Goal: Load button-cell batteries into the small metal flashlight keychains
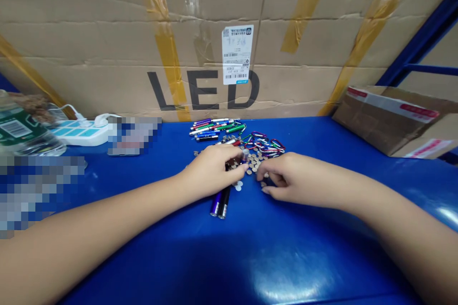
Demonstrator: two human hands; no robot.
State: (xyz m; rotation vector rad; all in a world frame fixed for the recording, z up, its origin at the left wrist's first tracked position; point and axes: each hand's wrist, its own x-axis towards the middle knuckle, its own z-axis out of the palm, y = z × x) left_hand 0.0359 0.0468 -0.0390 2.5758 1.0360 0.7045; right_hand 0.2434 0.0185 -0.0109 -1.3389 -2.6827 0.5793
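My left hand (216, 167) is closed around a small flashlight tube (245, 155), held upright between thumb and fingers above a pile of button cells (255, 161). My right hand (282, 177) is bent down at the pile's right edge, with a button cell (264, 184) between thumb and fingertip. Below my left hand lie a purple flashlight (215, 205) and a black flashlight (223, 204), side by side and partly hidden. A few silvery discs (239, 186) lie just above them. My left hand covers part of the pile.
Several coloured penlights (214, 127) and carabiner clips (266, 144) lie behind the pile on the blue table (186, 257). At left are a power strip (86, 133), a blurred-out flat object (136, 136) and a bottle (25, 128). Cardboard (118, 52) stands behind; an open box (382, 119) sits right.
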